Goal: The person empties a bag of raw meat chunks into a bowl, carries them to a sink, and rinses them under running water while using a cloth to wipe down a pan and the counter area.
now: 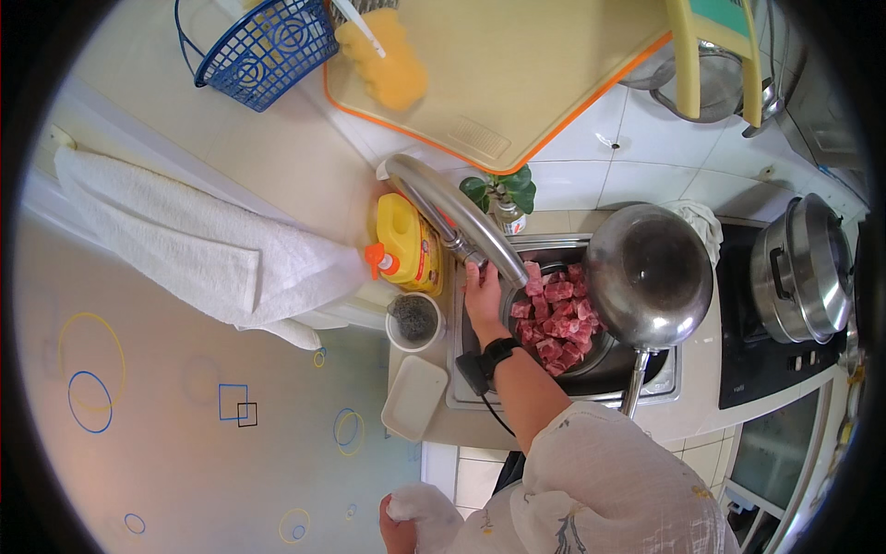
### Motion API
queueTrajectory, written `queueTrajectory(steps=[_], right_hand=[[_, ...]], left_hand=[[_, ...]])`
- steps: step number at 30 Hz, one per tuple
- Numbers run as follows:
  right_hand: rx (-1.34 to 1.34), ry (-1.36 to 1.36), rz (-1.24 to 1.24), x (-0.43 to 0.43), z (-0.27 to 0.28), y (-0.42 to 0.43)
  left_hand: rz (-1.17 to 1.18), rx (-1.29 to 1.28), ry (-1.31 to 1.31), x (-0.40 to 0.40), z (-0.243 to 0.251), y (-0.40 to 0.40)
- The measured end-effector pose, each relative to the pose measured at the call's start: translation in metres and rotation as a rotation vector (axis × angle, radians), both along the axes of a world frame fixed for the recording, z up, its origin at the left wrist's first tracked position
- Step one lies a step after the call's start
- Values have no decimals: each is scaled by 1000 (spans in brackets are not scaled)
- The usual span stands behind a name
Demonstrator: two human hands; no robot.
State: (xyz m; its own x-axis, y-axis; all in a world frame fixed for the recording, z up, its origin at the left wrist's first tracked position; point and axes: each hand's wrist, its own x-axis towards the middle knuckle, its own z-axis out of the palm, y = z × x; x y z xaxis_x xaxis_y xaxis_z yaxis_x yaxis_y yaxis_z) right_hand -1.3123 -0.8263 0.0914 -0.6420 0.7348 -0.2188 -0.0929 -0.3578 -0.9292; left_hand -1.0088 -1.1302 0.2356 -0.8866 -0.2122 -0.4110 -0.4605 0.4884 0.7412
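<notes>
My right hand (482, 294) is at the lower end of the curved steel faucet (457, 208), its fingers closed around the fitting there. A dark band circles that wrist. Just right of the hand, chunks of raw red meat (557, 318) lie in a round metal vessel inside the steel sink (460, 388). A steel pan (647, 277) covers the sink's right side, underside up, its handle (635, 384) pointing towards me. My left hand is out of view; only a bare part of that arm and its sleeve (422, 512) show at the bottom.
Left of the sink stand a yellow pump bottle (408, 242), a tub with a scouring pad (413, 320) and a white tray (415, 398). A cutting board (484, 83) and blue basket (266, 55) are above. A steel pot (796, 270) sits on the black cooktop (747, 381).
</notes>
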Motion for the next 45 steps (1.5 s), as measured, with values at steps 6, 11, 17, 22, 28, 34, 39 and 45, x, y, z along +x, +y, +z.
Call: queueTrajectory(steps=[6, 11, 17, 22, 28, 34, 39, 45], right_hand=[[75, -24, 76, 0, -5, 1], [159, -62, -3, -8, -25, 3], [4, -97, 99, -7, -23, -4], [199, -162, -26, -20, -57, -8], [257, -70, -71, -12, -64, 0], [305, -399, 411, 90, -24, -22], [872, -530, 712, 162, -42, 17], [1223, -709, 1151, 164, -79, 13]], left_hand=[[71, 87, -66, -3, 10, 9], [-153, -66, 53, 10, -33, -33], [135, 247, 22, 1, -6, 6], [61, 168, 31, 0, -14, 2], [73, 186, 5, -14, 2, 30], [48, 184, 62, -13, -21, 12], [-16, 110, 25, -21, -13, 15], [29, 158, -7, -29, -12, 27]])
